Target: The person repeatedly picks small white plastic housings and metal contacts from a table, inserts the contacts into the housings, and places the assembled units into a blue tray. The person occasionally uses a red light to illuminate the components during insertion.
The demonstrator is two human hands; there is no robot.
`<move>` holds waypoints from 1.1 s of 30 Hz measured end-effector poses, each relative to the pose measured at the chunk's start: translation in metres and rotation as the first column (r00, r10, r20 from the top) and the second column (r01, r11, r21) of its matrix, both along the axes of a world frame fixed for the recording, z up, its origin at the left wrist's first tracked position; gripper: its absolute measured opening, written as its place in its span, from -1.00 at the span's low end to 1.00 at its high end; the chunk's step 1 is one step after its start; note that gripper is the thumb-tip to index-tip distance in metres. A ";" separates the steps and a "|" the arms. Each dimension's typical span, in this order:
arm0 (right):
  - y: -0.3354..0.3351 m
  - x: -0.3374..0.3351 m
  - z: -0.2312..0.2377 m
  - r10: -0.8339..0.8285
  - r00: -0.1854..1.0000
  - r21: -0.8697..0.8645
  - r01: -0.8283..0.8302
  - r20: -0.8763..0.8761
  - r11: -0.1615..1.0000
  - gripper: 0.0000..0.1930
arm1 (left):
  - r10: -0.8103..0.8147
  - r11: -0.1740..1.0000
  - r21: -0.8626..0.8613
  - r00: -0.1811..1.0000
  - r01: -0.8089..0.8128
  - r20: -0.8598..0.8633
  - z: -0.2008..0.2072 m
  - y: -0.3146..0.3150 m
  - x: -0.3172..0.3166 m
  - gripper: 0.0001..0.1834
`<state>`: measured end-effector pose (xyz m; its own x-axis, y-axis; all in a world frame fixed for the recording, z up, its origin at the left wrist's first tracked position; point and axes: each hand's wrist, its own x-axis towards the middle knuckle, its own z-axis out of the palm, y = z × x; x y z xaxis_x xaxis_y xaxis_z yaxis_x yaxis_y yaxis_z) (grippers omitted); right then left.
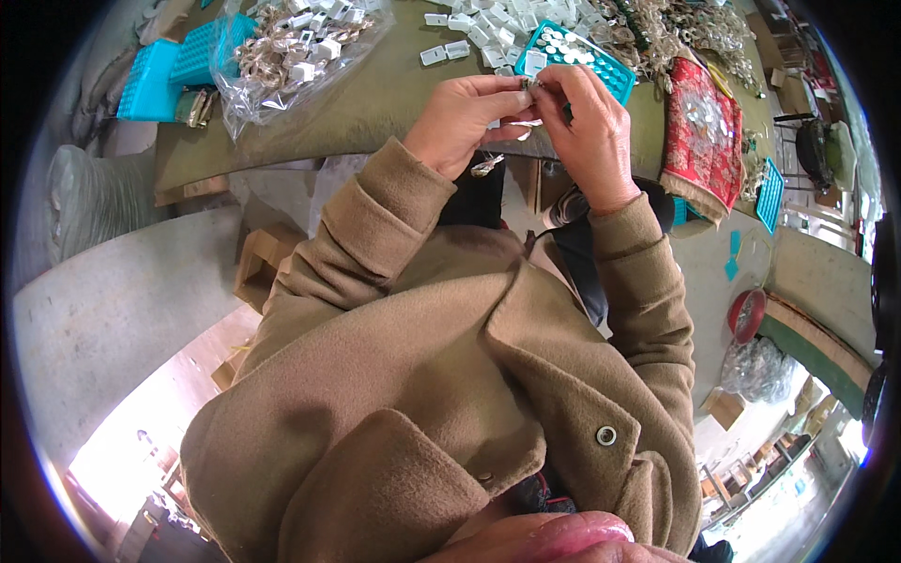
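My left hand (466,120) and my right hand (593,129) meet over the near edge of the table, fingertips pinched together. Between them is a small part with a metallic look (531,83), mostly hidden by the fingers. A bundle of pale cord (487,166) hangs just below my left hand. Right at the fingertips shows a white plastic housing (535,63); whether it is held or lies on the tray behind, I cannot tell. That turquoise tray (615,77) carries several round white pieces (566,45). Beyond it lies a heap of white plastic housings (493,28).
A clear plastic bag (246,103) of corded white parts lies at left, beside turquoise baskets (150,80). At right, a red patterned cloth (694,169) bears small clear pieces. Tangled pale cords (718,33) fill the far right. A cardboard box (267,258) stands below the table.
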<state>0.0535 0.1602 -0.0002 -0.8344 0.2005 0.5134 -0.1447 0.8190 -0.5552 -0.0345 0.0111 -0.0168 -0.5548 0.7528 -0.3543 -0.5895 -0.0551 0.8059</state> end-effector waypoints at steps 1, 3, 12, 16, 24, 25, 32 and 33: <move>0.001 0.000 0.000 0.012 1.000 -0.033 -0.012 0.009 0.999 -0.87 | 0.007 1.000 -0.016 1.000 -0.007 -0.010 0.000 -0.001 0.000 -0.66; 0.001 0.002 -0.001 0.043 0.999 -0.103 -0.040 0.027 0.994 -0.89 | 0.022 1.000 -0.022 0.999 -0.023 -0.024 -0.001 -0.002 0.000 -0.67; 0.002 -0.004 -0.014 0.097 0.990 -0.402 -0.049 0.099 0.914 -0.79 | 0.128 0.992 -0.020 0.979 -0.126 0.160 -0.013 0.001 -0.005 -0.77; 0.022 -0.027 -0.015 -0.118 0.985 -0.426 0.162 0.128 0.890 -0.83 | 0.127 0.991 -0.055 0.988 -0.122 0.092 -0.011 0.000 -0.009 -0.79; 0.016 -0.047 -0.040 -0.210 0.974 0.163 0.196 0.078 0.967 -0.89 | 0.152 0.985 -0.101 0.983 -0.142 0.100 -0.007 -0.003 -0.012 -0.77; 0.015 -0.046 -0.039 -0.214 0.970 0.182 0.191 0.112 0.965 -0.89 | 0.142 0.987 -0.091 0.985 -0.133 0.101 -0.007 -0.003 -0.012 -0.77; 0.007 -0.027 -0.015 -0.059 0.998 -0.248 0.061 0.016 0.967 -0.85 | 0.099 0.994 0.032 0.993 -0.100 0.059 -0.004 -0.009 -0.010 -0.77; 0.004 -0.022 -0.012 -0.015 1.000 -0.294 0.016 0.004 0.956 -0.83 | 0.085 0.996 0.032 0.996 -0.087 0.039 -0.003 -0.009 -0.009 -0.77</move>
